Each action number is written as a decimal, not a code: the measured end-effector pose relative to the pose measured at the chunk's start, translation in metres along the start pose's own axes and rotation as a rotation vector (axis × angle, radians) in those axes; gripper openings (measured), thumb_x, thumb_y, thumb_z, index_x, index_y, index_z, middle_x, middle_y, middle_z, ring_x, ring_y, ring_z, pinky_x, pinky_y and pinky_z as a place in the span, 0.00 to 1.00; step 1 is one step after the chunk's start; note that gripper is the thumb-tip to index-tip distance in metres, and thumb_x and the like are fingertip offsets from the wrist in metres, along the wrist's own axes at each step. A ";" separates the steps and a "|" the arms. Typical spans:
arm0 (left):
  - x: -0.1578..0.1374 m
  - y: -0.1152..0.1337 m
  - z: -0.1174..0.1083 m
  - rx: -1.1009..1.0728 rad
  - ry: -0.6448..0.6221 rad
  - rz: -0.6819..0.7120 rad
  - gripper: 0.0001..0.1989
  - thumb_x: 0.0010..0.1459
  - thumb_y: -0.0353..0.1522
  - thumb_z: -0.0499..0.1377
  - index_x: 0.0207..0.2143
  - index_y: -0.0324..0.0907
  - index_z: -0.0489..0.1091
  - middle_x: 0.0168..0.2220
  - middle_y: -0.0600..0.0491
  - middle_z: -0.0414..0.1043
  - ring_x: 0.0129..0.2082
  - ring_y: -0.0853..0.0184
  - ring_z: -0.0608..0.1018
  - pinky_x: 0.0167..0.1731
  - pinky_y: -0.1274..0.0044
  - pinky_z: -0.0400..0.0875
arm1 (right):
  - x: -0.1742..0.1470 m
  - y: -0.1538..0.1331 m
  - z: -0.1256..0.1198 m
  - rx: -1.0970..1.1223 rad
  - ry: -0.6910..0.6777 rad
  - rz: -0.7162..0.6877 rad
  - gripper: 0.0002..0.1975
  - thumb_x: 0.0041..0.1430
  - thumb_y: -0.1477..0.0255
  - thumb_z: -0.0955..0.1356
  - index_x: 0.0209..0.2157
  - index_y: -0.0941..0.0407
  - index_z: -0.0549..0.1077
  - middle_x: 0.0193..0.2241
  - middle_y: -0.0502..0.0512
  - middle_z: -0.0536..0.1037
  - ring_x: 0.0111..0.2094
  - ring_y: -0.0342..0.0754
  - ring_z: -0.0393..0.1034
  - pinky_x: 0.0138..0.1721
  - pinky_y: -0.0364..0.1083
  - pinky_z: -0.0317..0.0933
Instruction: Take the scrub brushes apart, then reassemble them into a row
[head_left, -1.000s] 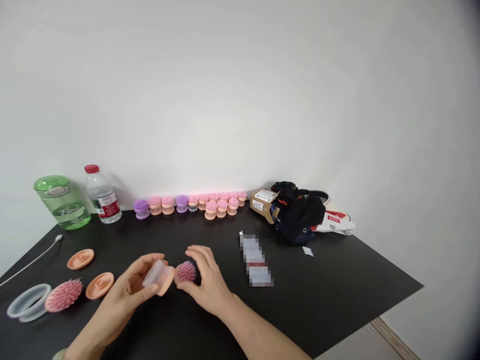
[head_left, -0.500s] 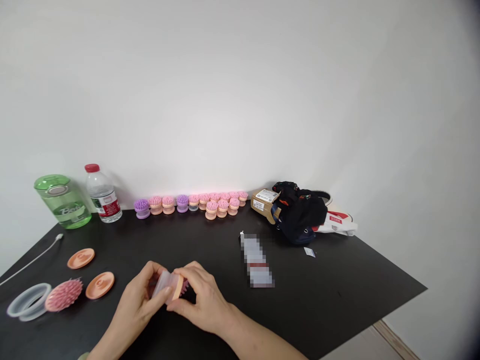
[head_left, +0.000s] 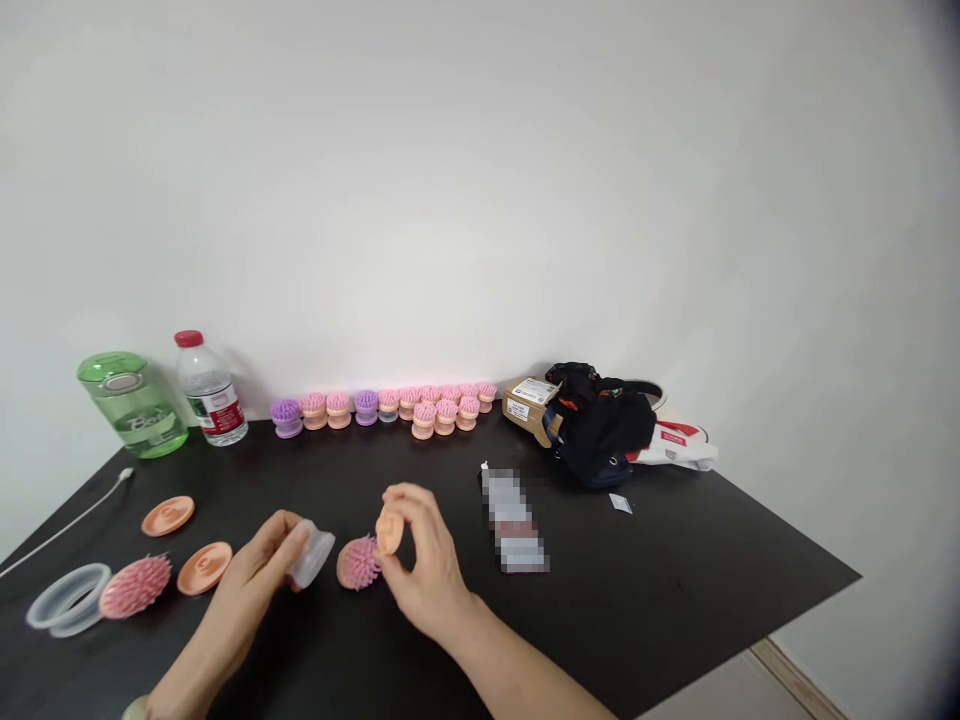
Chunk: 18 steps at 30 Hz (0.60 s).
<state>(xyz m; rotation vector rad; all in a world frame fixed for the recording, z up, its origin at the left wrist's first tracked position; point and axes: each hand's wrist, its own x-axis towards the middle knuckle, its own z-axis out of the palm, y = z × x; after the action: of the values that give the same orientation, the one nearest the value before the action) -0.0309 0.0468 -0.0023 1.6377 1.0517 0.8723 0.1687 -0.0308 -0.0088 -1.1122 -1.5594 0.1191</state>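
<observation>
Two bare hands flank a pink-bristled brush head (head_left: 359, 564), apparently resting on the black tabletop (head_left: 645, 600): left hand (head_left: 259, 568) at its nine o'clock, right hand (head_left: 429, 572) at its three. The left clasps a translucent plastic ring (head_left: 310, 558); the right pinches a peach disc (head_left: 389, 532) by its edge. All look light; ring and disc seem stiff, smooth, perhaps slippery. Bristles probably bend, so the brush head's rim promises firmer hold.
</observation>
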 end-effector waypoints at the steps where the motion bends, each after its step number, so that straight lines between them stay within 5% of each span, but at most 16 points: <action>1: 0.003 -0.001 -0.005 0.142 0.030 0.064 0.16 0.55 0.47 0.58 0.33 0.44 0.67 0.29 0.56 0.68 0.29 0.65 0.71 0.29 0.75 0.69 | 0.001 0.006 0.000 0.036 -0.008 0.172 0.26 0.47 0.85 0.66 0.49 0.53 0.63 0.50 0.60 0.68 0.52 0.53 0.68 0.51 0.54 0.68; 4: 0.008 -0.013 -0.012 0.579 0.060 0.215 0.14 0.50 0.35 0.58 0.41 0.44 0.71 0.40 0.50 0.72 0.41 0.56 0.74 0.43 0.66 0.70 | 0.005 0.026 0.000 0.076 -0.077 0.495 0.23 0.43 0.82 0.69 0.42 0.53 0.64 0.44 0.54 0.72 0.45 0.50 0.73 0.44 0.49 0.71; 7: 0.008 -0.028 -0.012 0.895 -0.037 0.268 0.21 0.47 0.25 0.53 0.44 0.43 0.73 0.43 0.46 0.73 0.42 0.54 0.74 0.45 0.62 0.69 | 0.007 0.040 -0.003 0.038 -0.170 0.574 0.19 0.45 0.79 0.71 0.39 0.52 0.65 0.37 0.49 0.75 0.38 0.48 0.75 0.40 0.48 0.70; 13: -0.003 -0.033 0.001 0.966 -0.083 0.440 0.33 0.50 0.29 0.61 0.60 0.54 0.64 0.62 0.48 0.63 0.61 0.48 0.65 0.54 0.57 0.67 | 0.009 0.044 -0.019 -0.122 -0.397 0.576 0.19 0.38 0.80 0.77 0.31 0.54 0.69 0.40 0.51 0.73 0.46 0.53 0.68 0.47 0.51 0.64; 18: -0.013 -0.018 0.025 1.052 -0.118 0.571 0.35 0.51 0.34 0.68 0.59 0.65 0.63 0.62 0.49 0.65 0.63 0.41 0.63 0.55 0.45 0.60 | 0.010 0.038 -0.025 -0.173 -0.574 0.479 0.23 0.34 0.80 0.79 0.34 0.52 0.72 0.40 0.49 0.72 0.46 0.53 0.67 0.47 0.50 0.64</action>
<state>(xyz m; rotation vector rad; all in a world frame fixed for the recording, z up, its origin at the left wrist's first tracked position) -0.0177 0.0292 -0.0269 2.9317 1.0280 0.5494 0.2119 -0.0156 -0.0166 -1.6768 -1.7871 0.6874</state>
